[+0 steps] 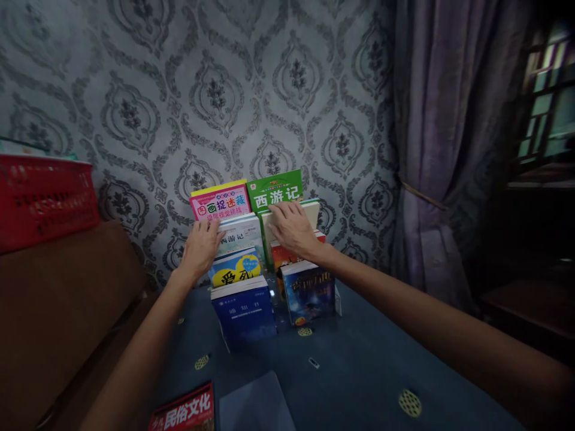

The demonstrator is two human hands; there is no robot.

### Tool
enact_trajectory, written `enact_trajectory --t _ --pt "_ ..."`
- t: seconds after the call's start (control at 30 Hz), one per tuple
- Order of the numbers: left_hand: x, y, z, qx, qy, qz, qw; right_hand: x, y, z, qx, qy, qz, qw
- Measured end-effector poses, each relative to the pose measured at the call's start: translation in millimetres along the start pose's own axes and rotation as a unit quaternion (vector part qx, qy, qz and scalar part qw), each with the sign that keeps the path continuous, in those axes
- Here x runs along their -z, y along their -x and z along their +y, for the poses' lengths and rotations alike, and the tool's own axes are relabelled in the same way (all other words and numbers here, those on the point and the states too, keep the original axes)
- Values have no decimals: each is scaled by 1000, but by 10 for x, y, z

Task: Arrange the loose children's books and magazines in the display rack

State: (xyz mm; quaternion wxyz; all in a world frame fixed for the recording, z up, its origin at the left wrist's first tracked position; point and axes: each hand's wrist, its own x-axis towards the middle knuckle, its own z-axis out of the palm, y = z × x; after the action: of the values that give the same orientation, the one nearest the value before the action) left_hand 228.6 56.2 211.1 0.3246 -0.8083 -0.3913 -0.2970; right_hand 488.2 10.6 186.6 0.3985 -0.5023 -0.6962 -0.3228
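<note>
From my remote seat I read "西游记" on a green book (275, 193) and a white book (241, 237), standing in two rows on a blue surface (359, 365); "民俗文化" tops a cut-off red book (191, 412). A dark book's (309, 293) title blurs. The right hand (291, 230), fingers bent, partly hides a pale book (311, 211); the left hand (200, 245) meets the white book's edge. Whether either grips, I cannot tell.
</note>
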Motion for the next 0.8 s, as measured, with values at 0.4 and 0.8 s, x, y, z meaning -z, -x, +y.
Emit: enact_trajectory --t 0.4,0.8 --pt "258 -349 562 -16 44 22 999 134 245 459 -217 -154 102 959" --pt "342 -715 997 -75 89 -62 991 197 201 779 -328 -288 82 896"
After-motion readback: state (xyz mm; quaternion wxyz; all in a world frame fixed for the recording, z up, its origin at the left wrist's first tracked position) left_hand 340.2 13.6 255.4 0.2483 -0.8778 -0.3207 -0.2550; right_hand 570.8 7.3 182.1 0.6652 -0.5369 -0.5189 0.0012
